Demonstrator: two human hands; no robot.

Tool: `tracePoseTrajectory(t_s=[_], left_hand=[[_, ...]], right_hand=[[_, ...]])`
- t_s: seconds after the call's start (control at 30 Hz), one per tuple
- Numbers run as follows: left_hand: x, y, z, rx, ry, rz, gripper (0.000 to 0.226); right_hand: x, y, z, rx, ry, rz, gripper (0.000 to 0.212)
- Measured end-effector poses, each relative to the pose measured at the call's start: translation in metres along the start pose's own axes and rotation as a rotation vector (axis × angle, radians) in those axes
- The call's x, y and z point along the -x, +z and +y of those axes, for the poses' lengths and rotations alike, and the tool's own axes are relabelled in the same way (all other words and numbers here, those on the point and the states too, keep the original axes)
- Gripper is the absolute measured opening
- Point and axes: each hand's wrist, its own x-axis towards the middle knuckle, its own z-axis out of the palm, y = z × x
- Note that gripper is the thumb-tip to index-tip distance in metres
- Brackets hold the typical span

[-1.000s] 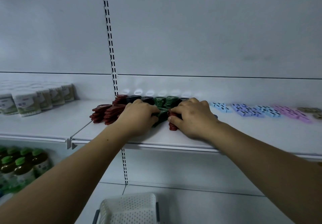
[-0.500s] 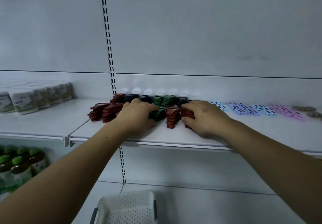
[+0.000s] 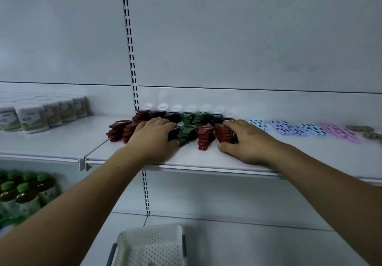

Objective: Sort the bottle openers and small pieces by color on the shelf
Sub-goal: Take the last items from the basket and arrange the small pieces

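Currently, left hand (image 3: 154, 140) curled over black opener stack (image 3: 174, 133), right hand (image 3: 247, 142) gripping red opener stack (image 3: 223, 133), green opener stack (image 3: 187, 135) between them on shelf (image 3: 206, 162), pastel small pieces (image 3: 289, 129) further right.

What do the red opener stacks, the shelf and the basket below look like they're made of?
Red opener stacks: probably moulded plastic, with a matt finish, soft rounded edges and no metallic glint.
Shelf: likely painted sheet metal, smooth and white, with a thin folded front lip.
Basket: seemingly plastic, pale and evenly perforated.
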Motion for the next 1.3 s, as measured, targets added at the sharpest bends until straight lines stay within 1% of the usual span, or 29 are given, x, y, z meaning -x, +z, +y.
tracePoseTrajectory(t_s=[0.07,0.17,0.23,0.27,0.33,0.37,0.47,0.5,0.53,0.63,0.73,0.83,0.93,1.03,1.2,1.3], left_hand=[[0.002,0.001,-0.001,0.024,-0.003,0.004,0.061],[0.008,-0.004,0.001,0.039,-0.002,0.052,0.062],[0.014,-0.009,0.011,0.059,0.058,0.094,0.061],[0.017,-0.01,0.018,0.079,0.095,0.105,0.061],[0.022,-0.008,0.031,0.109,0.145,0.084,0.061],[0.024,-0.005,0.035,0.116,0.153,0.057,0.061],[0.026,0.006,0.039,0.124,0.138,0.008,0.064],[0.026,0.007,0.038,0.131,0.126,0.008,0.065],[0.025,0.008,0.038,0.141,0.119,0.009,0.065],[0.026,0.007,0.04,0.161,0.108,0.004,0.065],[0.027,0.006,0.039,0.16,0.1,-0.011,0.068],[0.024,0.007,0.037,0.112,0.104,-0.059,0.073],[0.02,0.006,0.037,0.076,0.099,-0.095,0.076],[0.024,0.006,0.034,0.108,0.09,-0.076,0.076],[0.032,0.002,0.002,0.099,-0.069,0.026,0.069],[0.038,0.0,-0.003,0.053,-0.08,0.027,0.067]], right_hand=[[-0.001,0.003,0.0,-0.021,0.0,0.006,0.077],[-0.001,0.001,0.005,-0.01,0.013,-0.01,0.088],[0.003,-0.004,0.011,-0.037,0.033,-0.028,0.091],[0.006,-0.006,0.014,-0.046,0.047,-0.039,0.09],[0.012,-0.009,0.017,-0.024,0.095,-0.074,0.079],[0.014,-0.009,0.019,-0.01,0.116,-0.087,0.069],[0.014,-0.006,0.021,-0.024,0.1,-0.079,0.022],[0.014,-0.005,0.021,-0.029,0.089,-0.077,0.016],[0.015,-0.004,0.021,-0.026,0.081,-0.077,0.015],[0.015,-0.003,0.02,-0.014,0.075,-0.077,0.019],[0.016,-0.002,0.019,-0.014,0.083,-0.077,0.033],[0.019,-0.002,0.019,-0.03,0.095,-0.062,0.041],[0.021,-0.002,0.017,-0.046,0.106,-0.067,0.039],[0.023,-0.002,0.017,-0.058,0.102,-0.053,0.033],[0.026,-0.007,0.013,-0.085,0.079,0.052,0.064],[0.021,-0.007,0.004,-0.102,0.052,0.07,0.079]])
